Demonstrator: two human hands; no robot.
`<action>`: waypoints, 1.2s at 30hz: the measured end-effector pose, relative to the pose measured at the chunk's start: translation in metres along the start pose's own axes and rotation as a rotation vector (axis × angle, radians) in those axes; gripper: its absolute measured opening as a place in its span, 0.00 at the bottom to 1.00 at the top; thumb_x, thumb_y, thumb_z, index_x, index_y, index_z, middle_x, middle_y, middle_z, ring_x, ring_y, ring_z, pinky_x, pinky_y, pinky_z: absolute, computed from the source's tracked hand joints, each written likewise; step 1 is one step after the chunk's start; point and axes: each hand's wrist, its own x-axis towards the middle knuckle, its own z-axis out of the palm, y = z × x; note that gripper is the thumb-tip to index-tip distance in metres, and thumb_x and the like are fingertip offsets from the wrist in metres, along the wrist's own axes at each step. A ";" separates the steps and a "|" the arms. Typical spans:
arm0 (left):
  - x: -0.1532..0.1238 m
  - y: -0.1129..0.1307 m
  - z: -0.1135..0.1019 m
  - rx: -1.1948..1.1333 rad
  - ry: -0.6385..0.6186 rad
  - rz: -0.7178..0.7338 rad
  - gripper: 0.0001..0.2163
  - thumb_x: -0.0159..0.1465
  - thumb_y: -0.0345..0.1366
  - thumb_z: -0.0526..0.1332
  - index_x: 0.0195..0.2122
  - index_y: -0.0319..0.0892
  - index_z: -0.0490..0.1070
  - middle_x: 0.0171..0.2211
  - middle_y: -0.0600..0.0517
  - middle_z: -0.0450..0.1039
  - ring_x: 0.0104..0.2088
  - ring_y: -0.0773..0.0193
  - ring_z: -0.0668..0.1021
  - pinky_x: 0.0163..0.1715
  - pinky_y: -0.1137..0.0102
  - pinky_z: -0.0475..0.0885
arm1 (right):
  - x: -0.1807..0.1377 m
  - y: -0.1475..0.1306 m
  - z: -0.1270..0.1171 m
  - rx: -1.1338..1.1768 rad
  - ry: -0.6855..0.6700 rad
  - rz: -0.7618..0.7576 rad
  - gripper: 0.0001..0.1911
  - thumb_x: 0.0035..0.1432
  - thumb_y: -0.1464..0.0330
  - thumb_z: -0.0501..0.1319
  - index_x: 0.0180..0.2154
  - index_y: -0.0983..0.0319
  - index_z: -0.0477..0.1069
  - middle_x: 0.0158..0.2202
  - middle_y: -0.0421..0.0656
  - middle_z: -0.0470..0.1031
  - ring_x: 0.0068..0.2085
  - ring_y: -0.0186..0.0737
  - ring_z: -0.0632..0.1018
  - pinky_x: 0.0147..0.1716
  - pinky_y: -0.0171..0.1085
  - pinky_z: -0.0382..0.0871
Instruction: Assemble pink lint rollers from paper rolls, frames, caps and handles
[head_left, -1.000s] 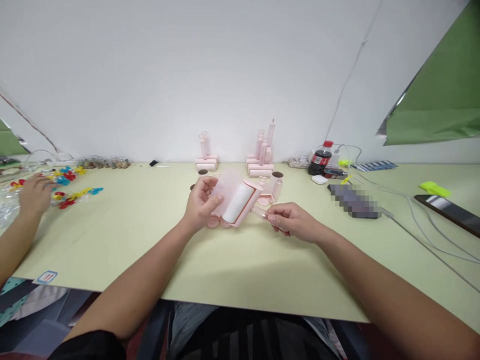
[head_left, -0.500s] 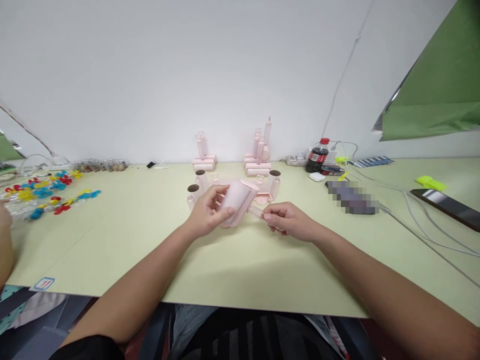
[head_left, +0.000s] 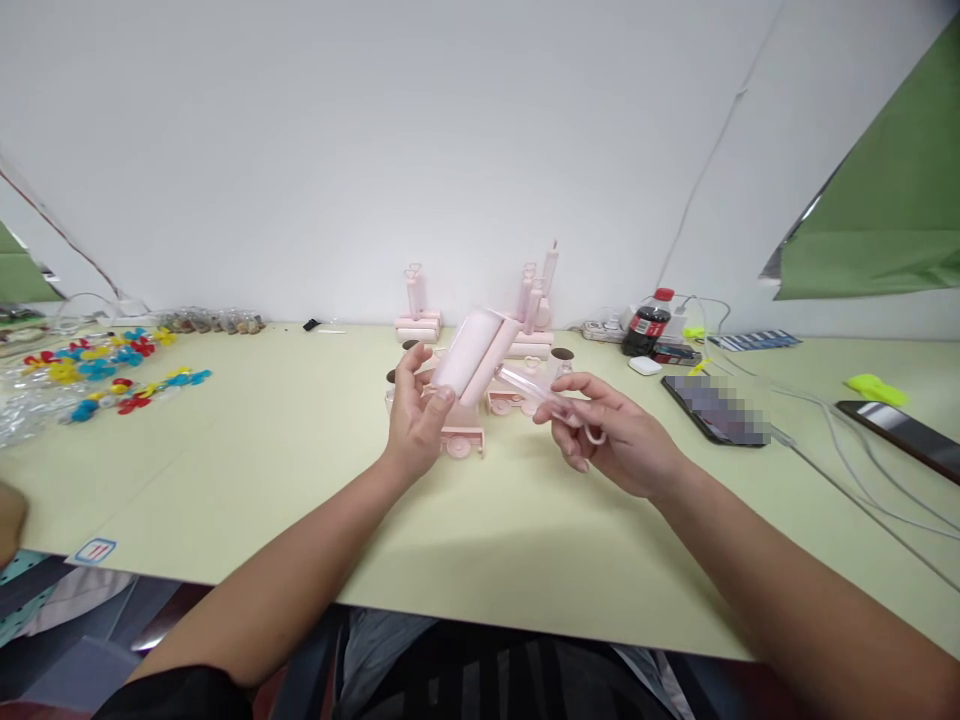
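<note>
My left hand grips a pale pink plastic piece with rounded, cylinder-like sides, held tilted above the table. In my right hand is a slim clear tube with a pale pink loop at its near end. The tube's far end meets or overlaps the lower right side of the pink piece; I cannot tell whether they are joined. Behind and below my hands sit pink wheeled parts and dark-topped tubes, partly hidden by my left hand and the pink piece.
Pink assemblies with upright tubes stand by the wall. To the right are a cola bottle, a phone, another phone and white cables. Colourful bagged pieces lie left, near another person's arm.
Both hands have risen with the pink piece and tube. My right hand has shifted right and its fingers have spread somewhat, showing the loop. The view has tilted slightly.
</note>
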 end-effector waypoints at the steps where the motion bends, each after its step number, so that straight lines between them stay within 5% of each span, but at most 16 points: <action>1: 0.000 -0.001 0.001 -0.001 0.034 -0.010 0.28 0.62 0.50 0.60 0.60 0.51 0.56 0.61 0.46 0.56 0.54 0.55 0.69 0.50 0.63 0.70 | 0.003 -0.005 0.002 0.027 0.011 -0.001 0.13 0.57 0.61 0.63 0.43 0.57 0.66 0.38 0.45 0.78 0.24 0.34 0.72 0.17 0.32 0.62; 6: -0.001 0.002 0.004 0.031 0.143 0.044 0.22 0.65 0.45 0.58 0.58 0.49 0.57 0.57 0.46 0.58 0.52 0.58 0.69 0.52 0.64 0.68 | 0.036 -0.044 0.014 0.014 0.028 -0.057 0.15 0.57 0.57 0.62 0.42 0.56 0.65 0.36 0.45 0.78 0.26 0.36 0.74 0.18 0.33 0.67; 12: -0.009 0.002 0.010 0.105 0.044 0.156 0.17 0.64 0.40 0.59 0.53 0.44 0.63 0.49 0.46 0.67 0.47 0.58 0.73 0.50 0.60 0.68 | 0.123 -0.087 0.025 -0.297 0.166 -0.137 0.14 0.56 0.61 0.65 0.40 0.56 0.63 0.29 0.41 0.76 0.23 0.35 0.73 0.18 0.31 0.68; 18: -0.027 0.008 0.023 0.226 -0.174 0.278 0.11 0.62 0.34 0.59 0.46 0.43 0.67 0.42 0.47 0.70 0.44 0.59 0.74 0.44 0.63 0.71 | 0.220 -0.070 0.021 -0.554 0.356 -0.071 0.08 0.64 0.63 0.58 0.42 0.57 0.60 0.21 0.39 0.73 0.20 0.35 0.74 0.18 0.32 0.71; 23: -0.031 0.012 0.029 0.246 -0.284 0.409 0.06 0.61 0.33 0.58 0.40 0.42 0.70 0.36 0.47 0.75 0.39 0.59 0.76 0.42 0.62 0.71 | 0.277 -0.053 0.005 -0.660 0.363 0.020 0.09 0.67 0.64 0.53 0.46 0.62 0.61 0.21 0.41 0.73 0.19 0.37 0.75 0.19 0.35 0.73; 36: -0.032 0.010 0.032 0.245 -0.387 0.308 0.05 0.61 0.33 0.57 0.33 0.41 0.72 0.28 0.50 0.76 0.31 0.63 0.77 0.37 0.65 0.70 | 0.342 -0.028 -0.024 -0.742 0.431 0.136 0.17 0.69 0.67 0.50 0.55 0.70 0.60 0.25 0.46 0.74 0.21 0.39 0.75 0.23 0.42 0.76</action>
